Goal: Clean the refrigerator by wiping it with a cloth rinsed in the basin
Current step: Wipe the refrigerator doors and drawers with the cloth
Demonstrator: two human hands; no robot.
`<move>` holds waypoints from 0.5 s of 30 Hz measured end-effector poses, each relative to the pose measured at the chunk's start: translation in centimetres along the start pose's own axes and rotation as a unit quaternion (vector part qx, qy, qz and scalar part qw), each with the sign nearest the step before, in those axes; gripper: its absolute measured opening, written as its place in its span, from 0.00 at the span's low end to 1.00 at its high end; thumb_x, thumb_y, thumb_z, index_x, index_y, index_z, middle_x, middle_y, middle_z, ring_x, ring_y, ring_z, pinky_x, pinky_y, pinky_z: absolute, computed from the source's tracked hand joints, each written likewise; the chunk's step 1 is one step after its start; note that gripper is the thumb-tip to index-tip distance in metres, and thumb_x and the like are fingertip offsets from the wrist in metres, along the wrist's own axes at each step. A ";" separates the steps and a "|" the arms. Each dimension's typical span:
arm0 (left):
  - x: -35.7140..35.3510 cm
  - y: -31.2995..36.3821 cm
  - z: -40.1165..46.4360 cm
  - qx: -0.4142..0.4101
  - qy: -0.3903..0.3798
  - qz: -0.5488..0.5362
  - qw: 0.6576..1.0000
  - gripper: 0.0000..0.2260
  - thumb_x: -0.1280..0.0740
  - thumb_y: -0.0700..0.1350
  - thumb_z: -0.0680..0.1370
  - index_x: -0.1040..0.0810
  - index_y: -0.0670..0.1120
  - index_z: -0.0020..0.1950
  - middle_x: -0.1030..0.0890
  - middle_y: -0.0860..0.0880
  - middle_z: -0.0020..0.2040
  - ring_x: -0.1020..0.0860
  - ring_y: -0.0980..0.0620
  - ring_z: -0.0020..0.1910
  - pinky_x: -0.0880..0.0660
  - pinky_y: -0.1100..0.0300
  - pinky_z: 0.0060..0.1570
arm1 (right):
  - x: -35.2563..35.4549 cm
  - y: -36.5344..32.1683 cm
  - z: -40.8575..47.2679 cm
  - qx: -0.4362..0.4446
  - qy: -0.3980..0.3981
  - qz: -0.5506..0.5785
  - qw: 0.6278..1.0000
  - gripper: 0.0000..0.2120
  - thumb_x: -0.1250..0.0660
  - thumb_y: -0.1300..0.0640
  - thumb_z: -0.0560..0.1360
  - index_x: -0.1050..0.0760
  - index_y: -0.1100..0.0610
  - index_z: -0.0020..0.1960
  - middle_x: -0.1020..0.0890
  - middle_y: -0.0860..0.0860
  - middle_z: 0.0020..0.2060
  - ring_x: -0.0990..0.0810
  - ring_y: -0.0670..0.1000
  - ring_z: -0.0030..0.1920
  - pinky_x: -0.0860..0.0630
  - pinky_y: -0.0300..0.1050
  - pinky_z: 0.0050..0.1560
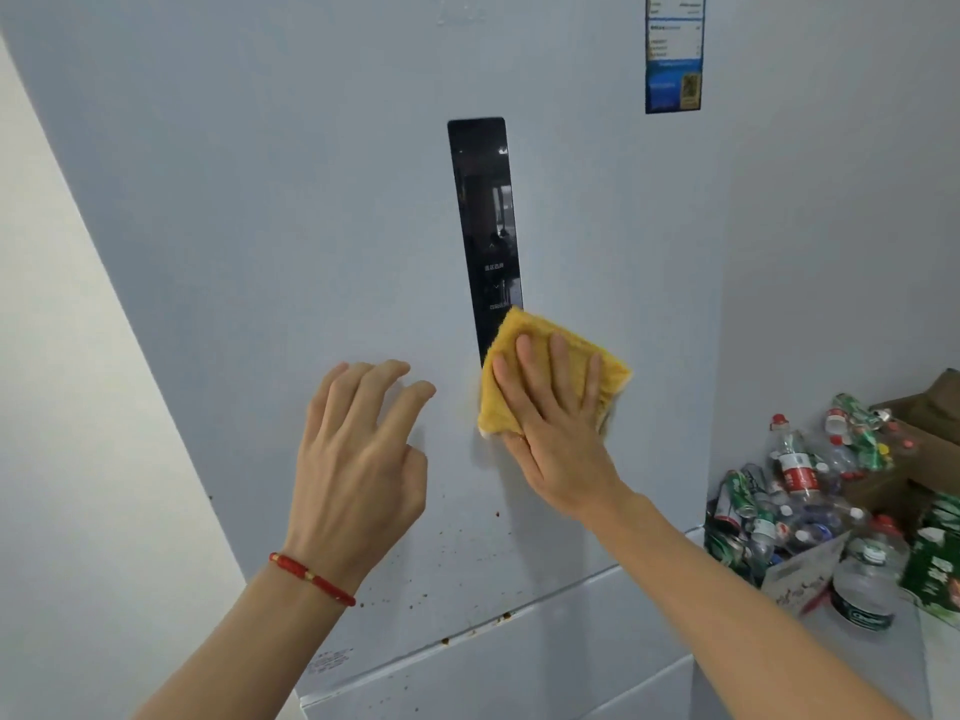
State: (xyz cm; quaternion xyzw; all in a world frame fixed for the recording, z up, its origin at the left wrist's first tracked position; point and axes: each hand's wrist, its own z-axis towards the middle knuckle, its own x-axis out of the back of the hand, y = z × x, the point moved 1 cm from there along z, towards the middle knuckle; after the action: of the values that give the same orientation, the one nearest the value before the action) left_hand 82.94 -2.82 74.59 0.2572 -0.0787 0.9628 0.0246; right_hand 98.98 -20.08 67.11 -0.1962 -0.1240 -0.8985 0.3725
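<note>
A pale grey-blue refrigerator door (291, 210) fills the view, with a tall black control panel (485, 220) in its middle. My right hand (556, 428) presses a folded yellow cloth (524, 335) flat against the door, over the panel's lower end, fingers straight. My left hand (358, 459), a red cord at its wrist, hovers to the left of the cloth with fingers loosely bent and holds nothing. Brown specks dot the door's lower part (457, 543) and the seam above the drawer. No basin is in view.
A blue energy label (674, 54) sticks to the door's upper right. At the right, cardboard boxes (904, 491) hold several crushed plastic bottles and cans (795, 475). A white wall (62, 407) runs along the left.
</note>
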 end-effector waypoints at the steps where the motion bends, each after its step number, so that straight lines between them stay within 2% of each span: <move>1: 0.1 -0.2 -0.3 0.002 -0.003 -0.002 1.000 0.20 0.37 0.34 0.70 0.19 0.40 0.60 0.21 0.40 0.63 0.25 0.36 0.63 0.31 0.38 0.69 | -1.5 0.1 -3.5 0.029 -0.019 -0.026 0.999 0.37 0.38 0.50 0.84 0.55 0.50 0.85 0.54 0.53 0.84 0.57 0.64 0.83 0.54 0.80 0.74; 3: 0.2 -0.6 -0.7 0.008 -0.006 -0.004 1.000 0.20 0.37 0.34 0.70 0.20 0.41 0.61 0.21 0.40 0.63 0.25 0.36 0.63 0.31 0.38 0.69 | -4.2 0.3 -10.7 0.084 -0.068 -0.095 0.990 0.51 0.26 0.61 0.73 0.55 0.50 0.85 0.54 0.51 0.84 0.56 0.64 0.83 0.52 0.79 0.74; 4: 0.2 -0.8 -0.9 0.012 -0.007 -0.003 1.000 0.20 0.37 0.34 0.70 0.20 0.41 0.61 0.21 0.40 0.63 0.25 0.36 0.63 0.31 0.38 0.69 | -5.1 0.2 -13.5 0.112 -0.101 -0.127 0.980 0.57 0.24 0.65 0.67 0.54 0.50 0.85 0.53 0.51 0.84 0.56 0.64 0.83 0.51 0.78 0.74; 5: 0.1 -0.9 -1.0 0.015 -0.008 -0.001 1.000 0.20 0.37 0.35 0.70 0.20 0.41 0.61 0.21 0.40 0.63 0.25 0.36 0.63 0.31 0.38 0.69 | -5.6 0.2 -15.5 0.140 -0.135 -0.151 0.969 0.60 0.23 0.66 0.63 0.53 0.50 0.85 0.53 0.51 0.84 0.56 0.64 0.83 0.49 0.77 0.73; 7: 0.0 -1.0 -1.2 0.016 -0.010 0.003 1.000 0.20 0.37 0.35 0.70 0.20 0.41 0.61 0.22 0.40 0.63 0.26 0.36 0.63 0.32 0.39 0.70 | -5.3 1.1 -17.0 0.210 -0.178 -0.174 0.945 0.60 0.23 0.65 0.62 0.52 0.49 0.85 0.52 0.50 0.84 0.56 0.62 0.83 0.47 0.75 0.73; 9: -0.1 -0.8 -1.3 0.020 -0.014 0.006 1.000 0.20 0.36 0.35 0.70 0.20 0.41 0.61 0.22 0.40 0.63 0.26 0.36 0.63 0.32 0.39 0.70 | -3.9 2.6 -15.6 0.287 -0.178 -0.174 0.925 0.55 0.26 0.64 0.66 0.52 0.47 0.85 0.50 0.47 0.84 0.52 0.59 0.83 0.50 0.71 0.76; 11: 0.0 -0.7 -1.2 0.026 -0.014 0.009 1.000 0.20 0.36 0.35 0.69 0.21 0.41 0.61 0.22 0.40 0.63 0.25 0.36 0.62 0.32 0.39 0.70 | -1.7 3.8 -11.8 0.340 -0.155 -0.158 0.914 0.45 0.35 0.64 0.74 0.50 0.46 0.85 0.48 0.45 0.84 0.47 0.56 0.83 0.52 0.67 0.79; 13: -0.1 -0.5 -0.9 0.035 -0.007 0.008 0.999 0.20 0.36 0.35 0.69 0.21 0.41 0.60 0.22 0.40 0.63 0.26 0.35 0.62 0.32 0.40 0.69 | 0.4 4.0 -5.9 0.309 -0.105 -0.132 0.936 0.34 0.39 0.59 0.82 0.47 0.47 0.84 0.45 0.47 0.84 0.45 0.57 0.83 0.49 0.67 0.80; 15: -0.1 -0.2 -0.9 0.045 0.003 0.006 0.999 0.19 0.37 0.36 0.69 0.20 0.40 0.59 0.22 0.39 0.63 0.26 0.35 0.62 0.32 0.40 0.69 | 2.4 3.2 0.5 0.233 -0.042 -0.083 0.968 0.28 0.40 0.51 0.86 0.44 0.50 0.84 0.43 0.50 0.83 0.46 0.59 0.83 0.48 0.68 0.80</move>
State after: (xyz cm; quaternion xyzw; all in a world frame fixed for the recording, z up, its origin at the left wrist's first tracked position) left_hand 82.57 -2.46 73.84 0.2548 -0.0365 0.9663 0.0076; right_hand 99.85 -23.61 68.85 -0.1311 -0.3611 -0.8636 0.3265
